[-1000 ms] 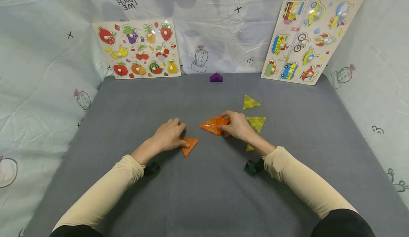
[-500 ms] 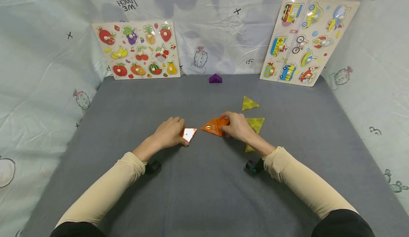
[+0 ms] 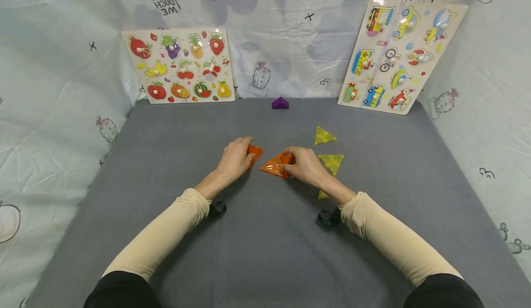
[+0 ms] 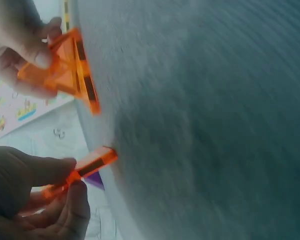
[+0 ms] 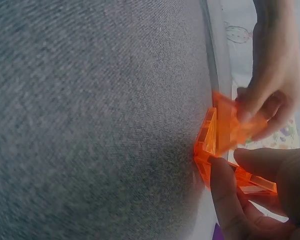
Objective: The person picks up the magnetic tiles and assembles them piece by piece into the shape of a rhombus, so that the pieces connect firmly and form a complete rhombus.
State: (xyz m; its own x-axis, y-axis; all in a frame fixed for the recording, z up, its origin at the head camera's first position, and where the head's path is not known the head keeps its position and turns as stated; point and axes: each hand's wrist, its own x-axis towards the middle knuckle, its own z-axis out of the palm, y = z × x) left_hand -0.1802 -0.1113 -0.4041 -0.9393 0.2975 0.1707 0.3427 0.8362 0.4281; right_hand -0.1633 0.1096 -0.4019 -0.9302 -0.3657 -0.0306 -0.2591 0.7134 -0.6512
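My left hand (image 3: 235, 159) pinches an orange translucent triangular tile (image 3: 256, 154) between thumb and fingers, held on edge in the left wrist view. To its right, my right hand (image 3: 306, 164) grips several orange triangular tiles (image 3: 274, 165) joined at angles into a hollow, peaked shape. In the head view a small gap separates the single tile from the joined ones. The right wrist view has the joined tiles (image 5: 206, 140) in front of the blurred single tile (image 5: 230, 122), so contact there cannot be told. Fingers hide part of each piece.
Yellow triangular tiles (image 3: 324, 136) lie in a column beside the right hand, the nearest partly under the forearm. A purple angular block (image 3: 280, 103) sits at the back edge. A fruit puzzle board (image 3: 195, 75) and a vehicle puzzle board (image 3: 375, 75) lean on the back cloth.
My left hand lifted the single orange tile, tipping it up, and carried it forward and right towards the joined tiles. The right hand has stayed nearly in place with its tiles.
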